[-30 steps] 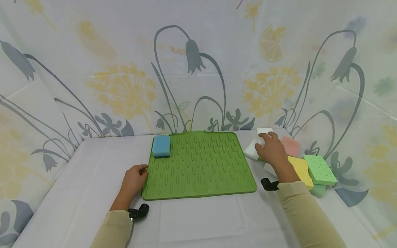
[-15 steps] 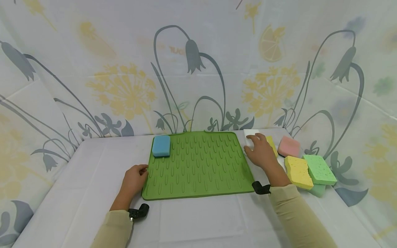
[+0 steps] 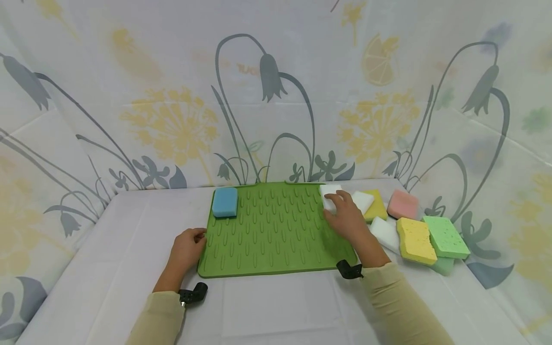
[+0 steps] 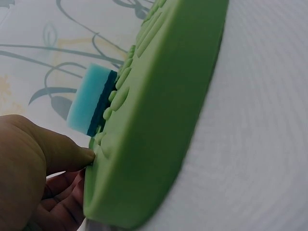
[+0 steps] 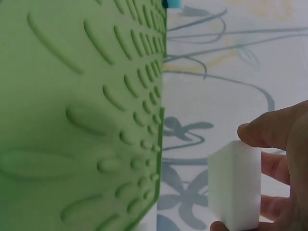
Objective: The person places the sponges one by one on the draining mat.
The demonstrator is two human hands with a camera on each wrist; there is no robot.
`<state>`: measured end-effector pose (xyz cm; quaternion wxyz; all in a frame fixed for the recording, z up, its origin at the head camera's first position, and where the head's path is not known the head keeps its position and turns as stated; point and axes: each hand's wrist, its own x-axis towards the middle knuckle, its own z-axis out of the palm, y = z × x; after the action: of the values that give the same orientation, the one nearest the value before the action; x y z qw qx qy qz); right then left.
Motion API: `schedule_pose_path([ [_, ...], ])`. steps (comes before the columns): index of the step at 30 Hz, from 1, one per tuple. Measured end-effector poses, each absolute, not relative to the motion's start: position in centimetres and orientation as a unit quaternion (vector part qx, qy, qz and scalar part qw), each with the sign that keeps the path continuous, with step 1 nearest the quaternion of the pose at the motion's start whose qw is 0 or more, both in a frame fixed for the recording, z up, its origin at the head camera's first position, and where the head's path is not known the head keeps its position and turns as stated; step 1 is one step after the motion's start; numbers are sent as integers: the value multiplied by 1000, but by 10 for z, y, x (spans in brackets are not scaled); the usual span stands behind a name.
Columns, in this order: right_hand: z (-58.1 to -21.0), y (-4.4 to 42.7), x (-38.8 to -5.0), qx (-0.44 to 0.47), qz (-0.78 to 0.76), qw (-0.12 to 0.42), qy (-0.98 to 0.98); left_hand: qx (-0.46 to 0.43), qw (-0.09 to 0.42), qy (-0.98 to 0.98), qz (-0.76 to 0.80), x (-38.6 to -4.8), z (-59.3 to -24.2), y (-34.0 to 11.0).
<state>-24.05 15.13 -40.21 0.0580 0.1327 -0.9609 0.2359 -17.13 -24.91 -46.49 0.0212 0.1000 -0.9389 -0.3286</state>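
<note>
A green ridged mat [image 3: 271, 235] lies on the table. At its left edge is my left hand [image 3: 186, 251]; in the left wrist view the thumb [image 4: 67, 149] and fingers pinch the mat's rim [image 4: 94, 180]. Near the mat's far right corner, my right hand [image 3: 350, 221] holds a white sponge [image 3: 330, 195]. The right wrist view shows this block-like white sponge [image 5: 235, 185] gripped between thumb and fingers, clear of the mat's surface. A blue sponge [image 3: 225, 202] with a dark blue base sits on the mat's far left corner.
Right of the mat lie more sponges: white ones [image 3: 363, 201] [image 3: 385, 234], yellow ones [image 3: 376, 206] [image 3: 416, 242], a pink one [image 3: 403, 204] and green ones [image 3: 445, 236], some overlapping. A flowered cloth [image 3: 276, 143] hangs behind the table.
The right hand has moved left from the sponge pile with a white sponge, now over the mat's far right corner. The left hand has stayed at the mat's left edge.
</note>
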Motion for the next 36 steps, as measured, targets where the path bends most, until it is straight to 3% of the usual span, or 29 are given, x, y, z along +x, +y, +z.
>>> schedule_pose_path([
  [36,-415,69,-215,232,246,35,-940,101,19,-940,-326,-169,-464,-248],
])
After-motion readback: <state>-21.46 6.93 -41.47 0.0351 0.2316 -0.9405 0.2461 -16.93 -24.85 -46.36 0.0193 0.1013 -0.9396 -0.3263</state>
